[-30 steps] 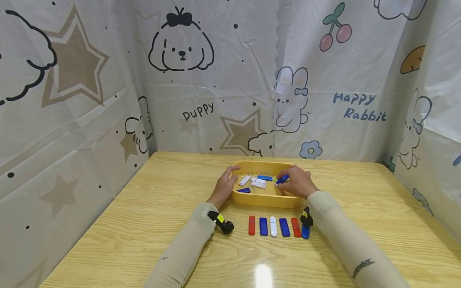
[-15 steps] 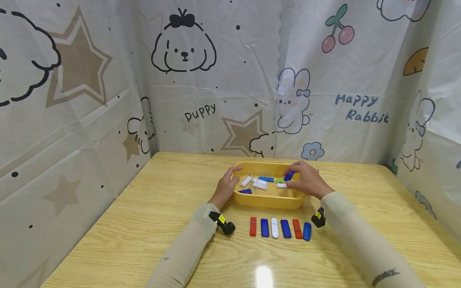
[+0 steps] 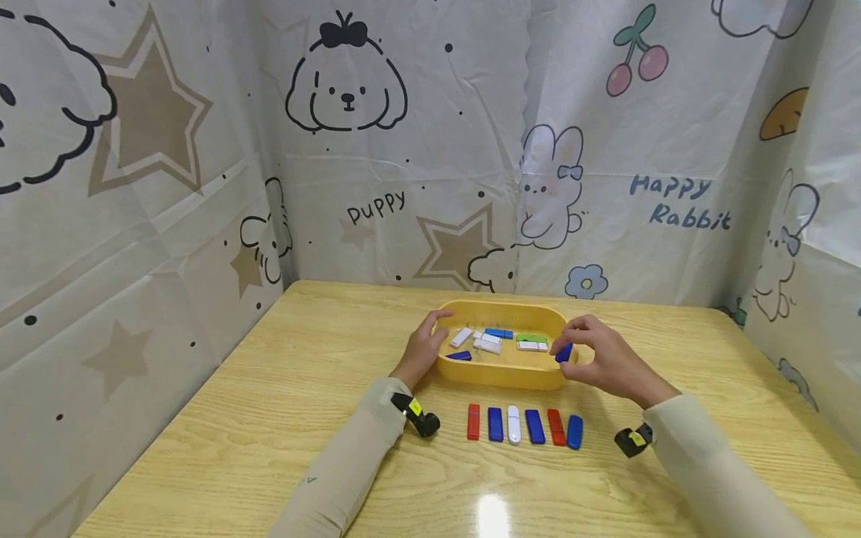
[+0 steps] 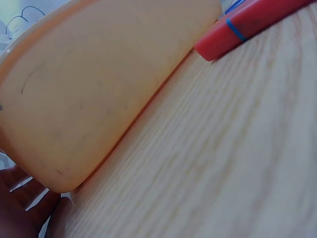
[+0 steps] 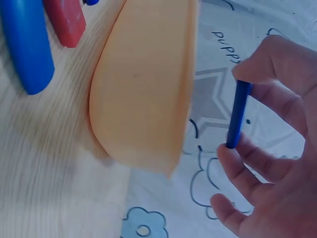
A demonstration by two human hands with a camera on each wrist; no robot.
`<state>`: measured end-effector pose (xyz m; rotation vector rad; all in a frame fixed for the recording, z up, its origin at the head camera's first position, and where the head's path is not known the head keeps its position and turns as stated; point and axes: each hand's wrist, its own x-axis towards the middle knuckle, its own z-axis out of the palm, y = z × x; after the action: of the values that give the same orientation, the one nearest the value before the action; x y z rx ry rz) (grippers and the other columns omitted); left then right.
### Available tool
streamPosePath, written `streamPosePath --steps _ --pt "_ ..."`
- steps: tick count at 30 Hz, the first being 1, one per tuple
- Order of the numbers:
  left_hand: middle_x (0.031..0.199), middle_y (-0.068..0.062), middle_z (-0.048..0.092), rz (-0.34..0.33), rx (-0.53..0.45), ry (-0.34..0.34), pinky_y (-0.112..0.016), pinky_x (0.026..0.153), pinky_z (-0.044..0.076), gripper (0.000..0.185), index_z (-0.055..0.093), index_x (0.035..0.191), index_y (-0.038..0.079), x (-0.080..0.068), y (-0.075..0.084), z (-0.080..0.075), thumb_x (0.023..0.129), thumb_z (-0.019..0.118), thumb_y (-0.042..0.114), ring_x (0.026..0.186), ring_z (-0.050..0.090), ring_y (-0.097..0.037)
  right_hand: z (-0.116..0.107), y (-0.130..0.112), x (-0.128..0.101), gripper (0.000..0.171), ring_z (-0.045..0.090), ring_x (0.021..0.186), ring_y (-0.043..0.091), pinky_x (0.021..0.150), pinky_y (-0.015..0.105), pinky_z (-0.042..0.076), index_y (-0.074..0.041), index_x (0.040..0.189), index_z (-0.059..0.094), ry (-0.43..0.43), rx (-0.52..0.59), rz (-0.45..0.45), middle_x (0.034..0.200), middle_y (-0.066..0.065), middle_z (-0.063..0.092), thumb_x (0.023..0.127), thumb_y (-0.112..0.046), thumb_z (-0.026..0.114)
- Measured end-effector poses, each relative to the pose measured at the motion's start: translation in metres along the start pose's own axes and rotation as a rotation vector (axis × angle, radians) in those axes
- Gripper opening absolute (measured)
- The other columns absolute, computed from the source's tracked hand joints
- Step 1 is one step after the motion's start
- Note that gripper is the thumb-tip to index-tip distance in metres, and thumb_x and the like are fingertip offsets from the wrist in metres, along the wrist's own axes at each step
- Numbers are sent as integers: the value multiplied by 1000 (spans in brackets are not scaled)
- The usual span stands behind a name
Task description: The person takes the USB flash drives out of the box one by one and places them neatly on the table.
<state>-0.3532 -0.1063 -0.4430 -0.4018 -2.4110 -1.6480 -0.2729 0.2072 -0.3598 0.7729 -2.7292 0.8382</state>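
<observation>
The right hand [image 3: 605, 359] pinches a dark blue stick [image 3: 563, 353] between thumb and fingertips, just over the right rim of the yellow tray [image 3: 498, 370], while the left hand [image 3: 424, 345] rests with relaxed fingers on the tray's left edge, apparently steadying it. Six sticks [image 3: 525, 426] lie in a row on the surface [image 3: 269, 418] in front. A second ago that right hand was still inside the tray; now it has drawn out to the right.
</observation>
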Motion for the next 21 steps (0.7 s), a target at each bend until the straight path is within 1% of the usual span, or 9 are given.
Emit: streamPosePath --steps 3,6,10,15,17,21 --pt "145 -6 46 -1 -7 -6 -47 112 27 38 53 133 15 0 0 1 97 45 17 137 36 -26 -4 -1 -13 19 49 102 26 89 51 47 -20 92 71 -8 -22 -31 109 4 53 78 -8 75" --pt "146 -6 46 -3 -6 -7 -47 112 26 37 53 134 16 0 0 1 97 44 17 137 36 -25 -8 -2 -26 20 50 99 24 87 49 48 -24 90 70 -40 -57 -39 106 2 53 78 -9 76" --pt "145 -5 46 -5 0 -1 -47 112 26 37 53 133 17 0 -1 2 97 44 17 137 36 -25 -13 -3 -40 20 51 93 22 82 46 47 -30 87 68 -131 -97 -15 102 -1 52 78 -13 76" --pt "145 -5 46 -12 -1 0 -46 112 26 37 53 133 16 0 0 1 97 44 16 138 36 -24 -14 -6 -52 15 51 87 18 76 43 45 -29 84 68 -246 -124 10 100 -2 52 79 -18 77" --pt "145 -5 46 -15 -6 -1 -45 112 26 37 53 133 16 0 0 1 98 44 16 138 36 -24 -12 -7 -56 14 52 85 17 74 41 46 -28 83 68 -284 -127 24 99 -2 52 79 -19 78" --pt "146 -5 45 -8 -14 -2 -47 113 25 37 53 133 16 0 -1 2 97 43 17 138 35 -25 -5 -8 -60 16 52 84 15 72 40 43 -29 83 69 -345 -161 67 96 -4 53 76 -20 80"
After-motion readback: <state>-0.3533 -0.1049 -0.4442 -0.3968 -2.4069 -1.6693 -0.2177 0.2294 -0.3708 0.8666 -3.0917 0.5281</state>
